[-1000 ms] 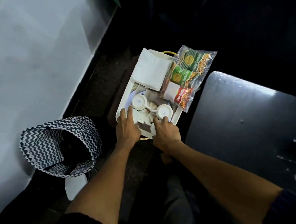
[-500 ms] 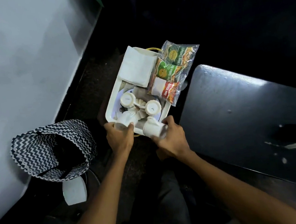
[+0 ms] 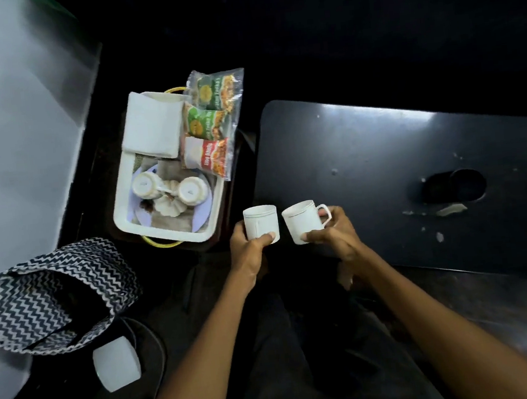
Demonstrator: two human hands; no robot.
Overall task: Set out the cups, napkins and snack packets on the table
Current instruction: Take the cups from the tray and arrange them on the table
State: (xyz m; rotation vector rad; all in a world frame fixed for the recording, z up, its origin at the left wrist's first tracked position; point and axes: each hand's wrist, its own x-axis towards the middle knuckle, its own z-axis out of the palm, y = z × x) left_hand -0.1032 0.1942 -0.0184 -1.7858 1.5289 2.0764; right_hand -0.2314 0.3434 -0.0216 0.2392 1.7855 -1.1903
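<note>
My left hand grips a white cup held upright, just right of the white tray. Beside it, my right hand holds a second white cup by its handle, over the near left corner of the dark table. Two more white cups lie upside down in the tray. A stack of white napkins fills the tray's far end. Three snack packets in a clear bag rest along its right edge.
A black-and-white zigzag bag stands open at the lower left, with a white block below it. The table has a round hole and white flecks. A pale wall runs along the left. My dark-trousered legs are below.
Both hands lifted one cup each out of the tray and carried them right, toward the table's corner. The cups are now turned upright. The camera view shifted right.
</note>
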